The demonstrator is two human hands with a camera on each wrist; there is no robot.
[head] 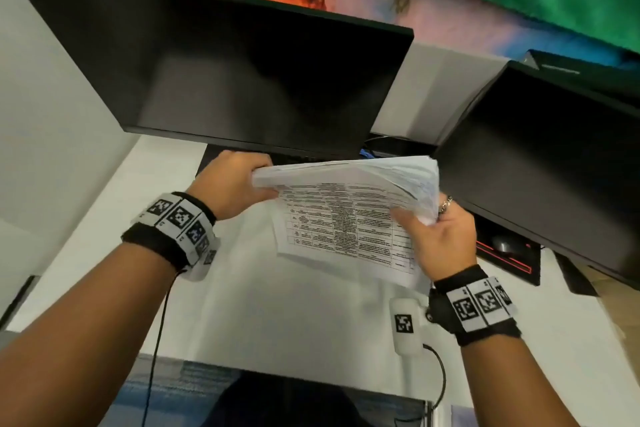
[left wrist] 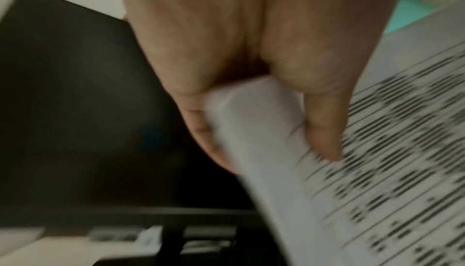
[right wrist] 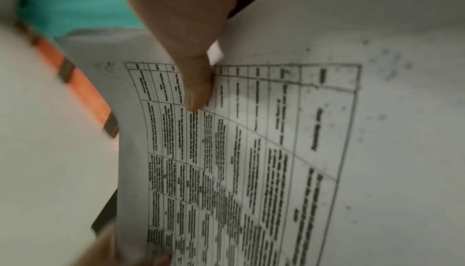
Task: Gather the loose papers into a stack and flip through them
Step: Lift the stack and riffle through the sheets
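Note:
A stack of white papers [head: 349, 198] printed with tables is held up above the desk, in front of the monitors. My left hand [head: 239, 180] grips the stack's left end, thumb on the near side and fingers behind; the left wrist view shows that paper edge [left wrist: 254, 111] pinched between thumb and fingers. My right hand [head: 436, 236] holds the right end, where the sheets fan apart and curl. One printed sheet [right wrist: 239, 161] hangs down toward me, with my right thumb [right wrist: 196, 87] pressed on it.
A large black monitor [head: 242, 73] stands just behind the papers and a second monitor [head: 540, 166] at the right. A dark mouse [head: 504, 246] lies on a black and red pad under the right monitor. The white desk [head: 294, 322] lies below the hands.

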